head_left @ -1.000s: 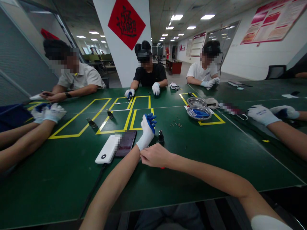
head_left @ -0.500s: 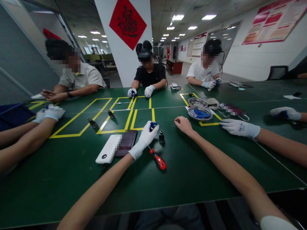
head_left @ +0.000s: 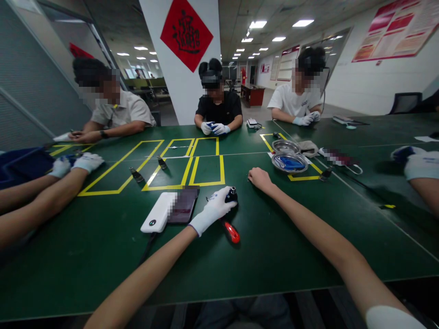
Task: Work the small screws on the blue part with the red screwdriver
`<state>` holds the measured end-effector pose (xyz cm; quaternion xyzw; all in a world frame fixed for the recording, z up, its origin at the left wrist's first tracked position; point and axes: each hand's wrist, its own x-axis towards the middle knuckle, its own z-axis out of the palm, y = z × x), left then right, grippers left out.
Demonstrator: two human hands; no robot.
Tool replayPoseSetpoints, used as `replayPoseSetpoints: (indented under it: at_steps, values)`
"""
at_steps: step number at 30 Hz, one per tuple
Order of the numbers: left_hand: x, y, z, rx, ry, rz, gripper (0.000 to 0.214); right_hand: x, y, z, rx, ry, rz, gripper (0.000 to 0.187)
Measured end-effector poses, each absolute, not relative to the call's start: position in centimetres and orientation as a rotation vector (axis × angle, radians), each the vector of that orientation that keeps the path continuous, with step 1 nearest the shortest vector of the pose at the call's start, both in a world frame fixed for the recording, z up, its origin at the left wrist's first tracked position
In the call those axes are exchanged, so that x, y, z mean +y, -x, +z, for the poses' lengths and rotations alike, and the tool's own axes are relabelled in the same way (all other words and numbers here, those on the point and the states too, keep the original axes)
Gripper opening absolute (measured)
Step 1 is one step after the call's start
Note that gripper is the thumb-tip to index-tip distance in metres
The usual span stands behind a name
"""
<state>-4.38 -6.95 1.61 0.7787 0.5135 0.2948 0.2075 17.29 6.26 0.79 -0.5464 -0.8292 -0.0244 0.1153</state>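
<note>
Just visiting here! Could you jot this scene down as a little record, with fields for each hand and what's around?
Left hand: white glove, gripping a black piece with a silvery top
Right hand: bare; anything in its fingers is too small to tell
Tool: red-handled screwdriver, lying partly behind the left hand
Left of it: white device and dark phone
Dish: metal dish, something blue inside
Table: green, yellow tape outlines
Across: three people

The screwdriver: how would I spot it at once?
On the green table, find the camera wearer's gloved left hand. The screwdriver lies just below that hand in the picture. Its bright red handle sets it apart from the white power bank and dark phone to its left.
</note>
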Motion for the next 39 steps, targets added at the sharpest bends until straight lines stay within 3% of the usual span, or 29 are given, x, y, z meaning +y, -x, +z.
replayPoseSetpoints:
  at_steps: [5,13,17,27,39]
  values:
    - [-6.6,4.2,1.5,1.428,-2.071,0.886,0.051,6.0,-17.2,0.5,-2.464,1.572,-0.144,0.018]
    - [-5.4,3.2,1.6,1.371,-2.091,0.923,0.030,5.8,-17.9,0.1,-2.455,1.530,-0.179,0.014]
    - [-4.4,2.5,1.4,1.435,-1.987,0.986,0.029,5.3,-17.7,0.0,-2.426,1.482,-0.189,0.014]
    - [-1.6,1.0,0.4,1.245,-1.547,1.256,0.031,0.9,-15.5,-0.1,-1.707,1.008,0.612,0.026]
    - [-1.5,1.1,-0.1,1.209,-1.617,1.155,0.035,-0.6,-14.9,-0.2,-1.933,1.052,0.450,0.018]
